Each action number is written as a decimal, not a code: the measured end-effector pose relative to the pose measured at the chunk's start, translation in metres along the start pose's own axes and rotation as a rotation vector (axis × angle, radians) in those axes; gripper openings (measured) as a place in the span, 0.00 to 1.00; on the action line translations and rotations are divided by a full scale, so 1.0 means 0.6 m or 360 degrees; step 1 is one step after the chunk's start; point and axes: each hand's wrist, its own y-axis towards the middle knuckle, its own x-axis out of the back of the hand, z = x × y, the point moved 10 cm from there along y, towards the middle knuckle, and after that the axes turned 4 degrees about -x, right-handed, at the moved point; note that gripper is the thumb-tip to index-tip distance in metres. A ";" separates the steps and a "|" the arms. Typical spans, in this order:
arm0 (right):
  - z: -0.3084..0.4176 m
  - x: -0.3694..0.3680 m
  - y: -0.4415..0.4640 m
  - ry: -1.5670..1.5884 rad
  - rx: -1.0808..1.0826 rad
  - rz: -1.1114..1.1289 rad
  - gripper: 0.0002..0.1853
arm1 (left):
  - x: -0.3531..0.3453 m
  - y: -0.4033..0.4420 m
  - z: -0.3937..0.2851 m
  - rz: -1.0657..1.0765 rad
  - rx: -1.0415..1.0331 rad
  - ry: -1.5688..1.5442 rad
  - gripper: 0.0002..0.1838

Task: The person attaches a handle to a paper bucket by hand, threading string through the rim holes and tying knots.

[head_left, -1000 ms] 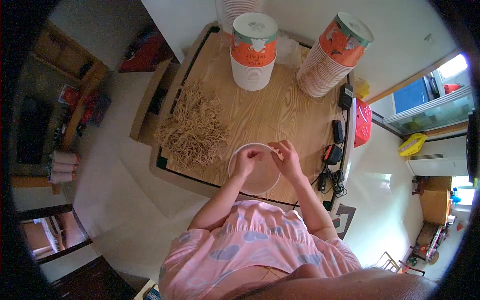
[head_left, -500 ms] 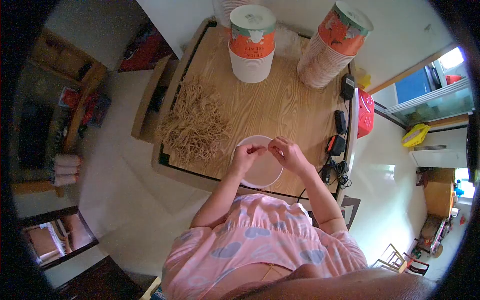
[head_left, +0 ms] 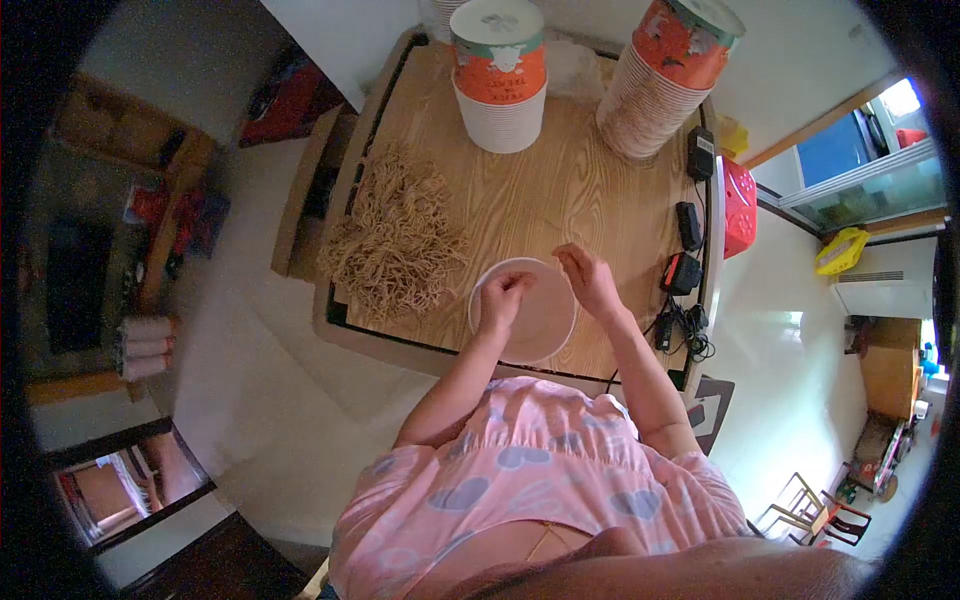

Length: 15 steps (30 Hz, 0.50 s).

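Observation:
A white paper bucket stands with its round mouth up at the near edge of the table. My left hand is over the bucket's left part, thumb and fingers pinched together. Above the bucket's right rim, my right hand is also pinched, its fingertips pointing up and left. Whatever thin thing either pinch may hold is too small to make out. Left of the bucket lies a loose heap of tan twisted cord.
Two tall stacks of paper buckets, one upright and one leaning, stand at the back. Black adapters and tangled cables line the right edge of the wooden table. A red plastic stool is beyond it.
My hands, which were close together over the bucket, are now apart. The right has moved up and right to the rim; the left stays over the bucket. The whole view has shifted slightly.

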 end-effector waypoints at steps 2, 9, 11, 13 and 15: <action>-0.013 -0.015 0.004 0.0118 -0.0005 0.0085 0.09 | 0.001 -0.001 0.007 -0.0036 0.0095 -0.0004 0.07; -0.042 -0.036 0.008 0.0339 -0.0202 0.0149 0.08 | -0.010 0.006 0.017 -0.0052 0.0158 -0.0158 0.07; -0.045 -0.039 0.010 0.0348 -0.0207 0.0154 0.08 | -0.011 0.006 0.012 -0.0060 0.0125 -0.0190 0.07; -0.039 -0.037 0.011 0.0323 -0.0212 0.0171 0.08 | -0.011 0.009 0.016 -0.0060 0.0102 -0.0220 0.08; -0.040 -0.039 0.012 0.0323 -0.0225 0.0198 0.08 | -0.011 0.012 0.023 -0.0067 0.0127 -0.0173 0.08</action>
